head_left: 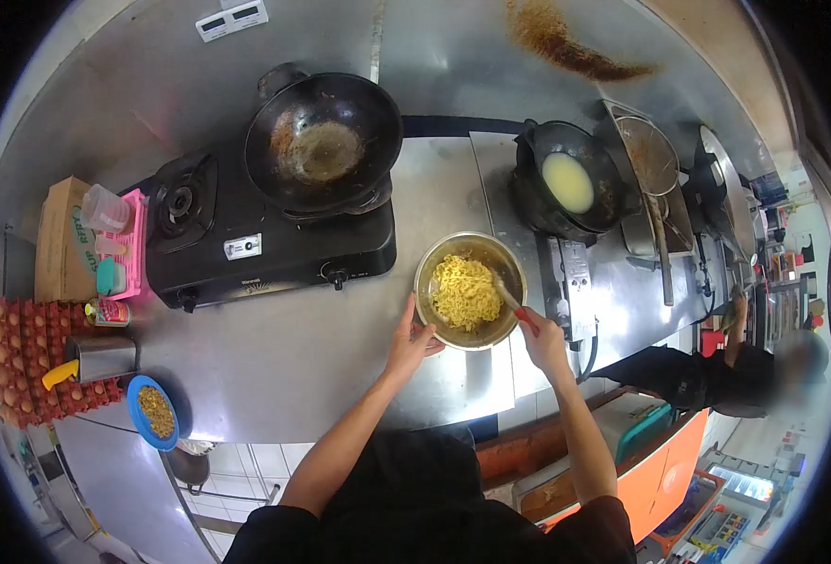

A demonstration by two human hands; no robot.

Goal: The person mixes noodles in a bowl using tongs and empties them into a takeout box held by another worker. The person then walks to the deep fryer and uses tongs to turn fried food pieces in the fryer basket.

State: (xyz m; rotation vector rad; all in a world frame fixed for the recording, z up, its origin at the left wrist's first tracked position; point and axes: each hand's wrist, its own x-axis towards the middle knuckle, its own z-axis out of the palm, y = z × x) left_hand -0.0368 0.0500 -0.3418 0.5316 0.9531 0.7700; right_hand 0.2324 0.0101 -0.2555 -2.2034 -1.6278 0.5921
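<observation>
A steel mixing bowl (490, 331) full of yellow noodles (463, 289) is in front of me at the counter's middle. My left hand (410, 348) grips its near left rim, thumb on the edge and fingers around the outside. In my right hand (545, 344) is a red-handled utensil (509, 298), closed in the fingers at the bowl's right side. The utensil's pale shaft slants down into the noodles, which hide its head, so its kind does not show.
A black wok (324, 143) sits on the gas stove (274, 242). Right of the bowl stands a black pan (601, 188) with pale yellow liquid, beside a strainer (648, 155). Egg trays (44, 352) and a blue bowl (135, 404) are left. A co-worker (716, 376) stands at far right.
</observation>
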